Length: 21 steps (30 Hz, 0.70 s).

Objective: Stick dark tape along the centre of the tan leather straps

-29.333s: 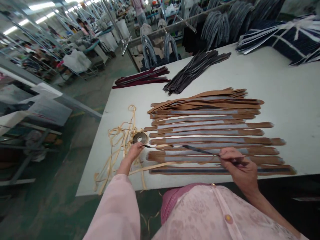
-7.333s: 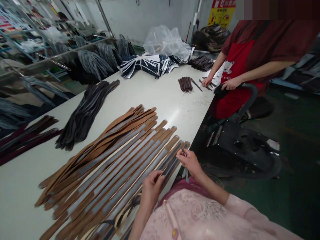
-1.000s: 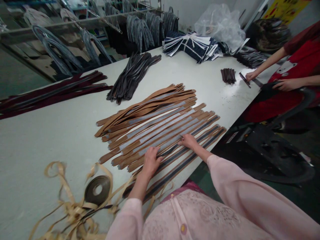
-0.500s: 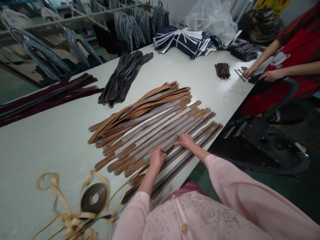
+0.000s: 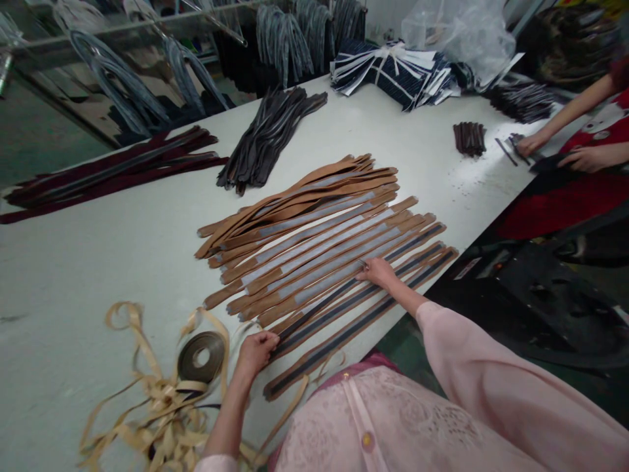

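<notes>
My left hand (image 5: 258, 354) pinches the near end of a narrow dark tape (image 5: 317, 308), stretched just over a brown strap. Closed at the tape's other end, my right hand (image 5: 377, 272) rests on the straps. A small thin metallic thing (image 5: 362, 263) pokes out from its fingertips, too small to name. Side by side lie several brown straps, some with a grey strip (image 5: 339, 259) along the middle. Nearest my body, a brown strap (image 5: 361, 326) carries a dark strip along its length.
A roll of dark tape (image 5: 200, 357) lies at lower left beside tangled tan ribbon (image 5: 171, 419). Brown straps (image 5: 299, 196), dark strips (image 5: 270, 137) and maroon strips (image 5: 113, 167) lie farther back. At right, a co-worker's hands (image 5: 590, 157) handle dark pieces by a black machine (image 5: 521, 301).
My left hand has slid down and left, away from my right hand, and a longer stretch of dark tape now shows between them. The camera view has shifted slightly.
</notes>
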Motion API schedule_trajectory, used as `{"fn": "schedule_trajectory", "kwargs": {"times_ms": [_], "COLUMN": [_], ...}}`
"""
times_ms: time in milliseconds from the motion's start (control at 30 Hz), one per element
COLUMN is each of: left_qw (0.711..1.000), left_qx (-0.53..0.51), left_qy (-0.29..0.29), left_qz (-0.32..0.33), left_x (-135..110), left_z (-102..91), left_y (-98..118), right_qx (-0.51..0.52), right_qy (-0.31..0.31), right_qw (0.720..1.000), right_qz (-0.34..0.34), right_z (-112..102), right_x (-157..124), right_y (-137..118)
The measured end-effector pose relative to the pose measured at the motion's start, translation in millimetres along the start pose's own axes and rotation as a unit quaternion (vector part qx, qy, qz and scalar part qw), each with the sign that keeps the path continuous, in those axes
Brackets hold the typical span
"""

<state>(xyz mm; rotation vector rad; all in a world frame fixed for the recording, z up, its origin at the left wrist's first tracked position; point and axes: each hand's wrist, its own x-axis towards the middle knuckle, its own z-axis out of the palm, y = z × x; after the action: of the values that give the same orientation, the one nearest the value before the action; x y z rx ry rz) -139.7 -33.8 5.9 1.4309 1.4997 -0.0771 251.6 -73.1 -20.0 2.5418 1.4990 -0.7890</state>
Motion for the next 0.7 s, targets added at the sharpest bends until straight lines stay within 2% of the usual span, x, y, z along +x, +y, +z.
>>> {"fn": "schedule_trajectory", "kwargs": {"times_ms": [167,333,500,633,700], "left_qw": [0.997,0.995,0.99,0.97,0.964], "left_qx": [-0.03,-0.005,0.075,0.202,0.221], "left_qy": [0.029,0.063,0.088,0.115,0.126], "left_qz": [-0.062,-0.083,-0.081,-0.069,-0.071], "left_x": [-19.3,-21.5,-28.7,-34.3,-35.4], "left_z": [-43.6,-72.0,-86.5,-87.8,-85.8], "left_y": [-53.1,-83.2,-93.7,-91.2,-90.2], "right_qx": [-0.002,0.004,0.016,0.0,-0.024], "right_qy": [-0.006,0.0,0.0,-0.007,0.001], "right_qw": [1.0,1.0,1.0,0.999,0.999], "right_qz": [0.003,0.003,0.013,0.04,0.048], "right_z": [0.3,-2.6,-2.8,-4.9,-7.5], "right_x": [-0.1,-2.5,-4.0,-4.9,-9.2], "right_y": [-0.2,-2.0,-4.5,-5.7,-9.4]}}
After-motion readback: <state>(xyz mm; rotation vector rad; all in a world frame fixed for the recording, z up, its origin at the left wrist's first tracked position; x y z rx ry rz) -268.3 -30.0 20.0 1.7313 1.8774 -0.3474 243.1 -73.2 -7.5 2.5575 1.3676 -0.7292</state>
